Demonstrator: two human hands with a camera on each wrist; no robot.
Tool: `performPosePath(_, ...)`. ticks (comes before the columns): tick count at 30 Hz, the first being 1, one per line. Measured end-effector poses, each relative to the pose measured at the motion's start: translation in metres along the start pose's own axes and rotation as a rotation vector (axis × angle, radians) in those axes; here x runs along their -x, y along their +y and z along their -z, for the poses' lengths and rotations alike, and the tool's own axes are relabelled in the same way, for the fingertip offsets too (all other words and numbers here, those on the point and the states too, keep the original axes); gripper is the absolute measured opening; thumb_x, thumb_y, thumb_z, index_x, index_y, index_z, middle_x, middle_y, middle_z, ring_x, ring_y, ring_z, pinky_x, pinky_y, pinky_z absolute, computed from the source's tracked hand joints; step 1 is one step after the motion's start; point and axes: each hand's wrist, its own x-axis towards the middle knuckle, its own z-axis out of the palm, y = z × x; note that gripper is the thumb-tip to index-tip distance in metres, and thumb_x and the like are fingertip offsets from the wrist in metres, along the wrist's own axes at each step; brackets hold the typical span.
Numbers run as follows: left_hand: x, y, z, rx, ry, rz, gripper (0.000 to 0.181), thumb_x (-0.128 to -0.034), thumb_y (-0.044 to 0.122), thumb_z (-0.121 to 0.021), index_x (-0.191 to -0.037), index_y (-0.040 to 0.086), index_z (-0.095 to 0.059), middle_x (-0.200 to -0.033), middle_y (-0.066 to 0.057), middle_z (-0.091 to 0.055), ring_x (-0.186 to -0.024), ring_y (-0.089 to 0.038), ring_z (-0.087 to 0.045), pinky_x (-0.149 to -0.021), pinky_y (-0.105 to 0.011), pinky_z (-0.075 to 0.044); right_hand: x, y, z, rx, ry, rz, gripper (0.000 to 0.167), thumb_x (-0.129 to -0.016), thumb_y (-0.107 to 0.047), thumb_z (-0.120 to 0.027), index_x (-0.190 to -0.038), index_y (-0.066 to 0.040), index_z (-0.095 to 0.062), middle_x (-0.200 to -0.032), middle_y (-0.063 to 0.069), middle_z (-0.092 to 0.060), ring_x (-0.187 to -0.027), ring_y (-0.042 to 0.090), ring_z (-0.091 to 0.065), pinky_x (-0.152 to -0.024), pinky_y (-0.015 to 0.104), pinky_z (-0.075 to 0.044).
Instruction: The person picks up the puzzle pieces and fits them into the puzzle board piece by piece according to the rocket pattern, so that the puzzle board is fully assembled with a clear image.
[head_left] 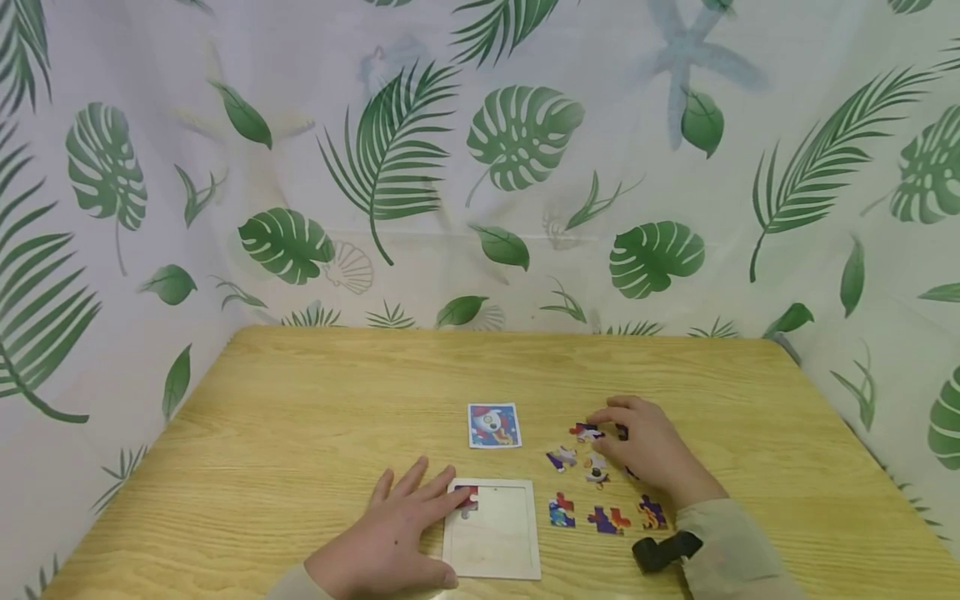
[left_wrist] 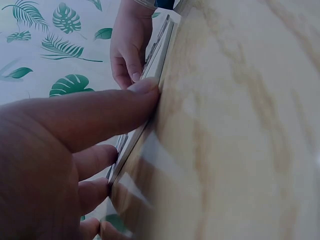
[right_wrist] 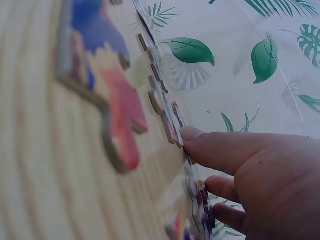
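Note:
A square wooden puzzle frame (head_left: 537, 533) lies at the front of the table with a puzzle piece (head_left: 467, 498) in its upper left corner. My left hand (head_left: 393, 533) is spread at the frame's left side, its index fingertip on that piece and its thumb near the lower left edge. My right hand (head_left: 651, 442) is over the loose pieces to the right. In the right wrist view its thumb (right_wrist: 200, 142) touches the edge of one piece, and two fingertips meet other pieces. A red and purple puzzle piece (head_left: 587, 432) lies below its fingers; the palm partly hides others.
A small picture card (head_left: 493, 426) of a white rocket on blue lies behind the frame. Several loose pieces are around the right hand, among them a blue and red piece (head_left: 562, 510) and an orange and purple piece (head_left: 652, 512). A leaf-patterned curtain (head_left: 420, 275) hangs behind the table.

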Motion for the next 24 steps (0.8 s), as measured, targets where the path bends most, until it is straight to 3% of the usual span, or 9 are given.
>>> performPosePath(11, 0.001, 0.002, 0.0, -0.059, 0.024, -0.019, 0.092, -0.0799, 0.06, -0.075, -0.158, 0.03, -0.037, -0.166, -0.003, -0.026, -0.153, -0.039, -0.006, -0.112, -0.072, -0.001, 0.001, -0.007, 0.0, 0.02, 0.026, -0.042, 0.022, -0.093, -0.025, -0.075, -0.112, -0.015, -0.076, -0.138, 0.02, -0.057, -0.128, 0.049, -0.048, -0.102, 0.065, -0.039)
performPosePath(20, 0.001, 0.001, 0.0, -0.016, 0.008, -0.006, 0.092, -0.0805, 0.059, -0.075, -0.159, 0.031, -0.036, -0.167, 0.0, -0.022, -0.154, -0.036, -0.002, -0.113, -0.071, 0.0, 0.0, -0.005, -0.002, 0.029, 0.044, -0.052, 0.025, -0.092, -0.028, -0.073, -0.112, -0.013, -0.075, -0.132, 0.016, -0.06, -0.124, 0.044, -0.052, -0.101, 0.063, -0.042)
performPosePath(24, 0.001, 0.002, 0.0, -0.043, 0.016, -0.018, 0.091, -0.0809, 0.06, -0.074, -0.159, 0.03, -0.036, -0.166, -0.002, -0.023, -0.153, -0.038, -0.003, -0.113, -0.071, -0.001, 0.0, -0.013, -0.002, 0.021, 0.071, -0.042, 0.023, -0.093, -0.029, -0.073, -0.112, -0.015, -0.073, -0.129, 0.012, -0.061, -0.123, 0.041, -0.053, -0.1, 0.061, -0.043)
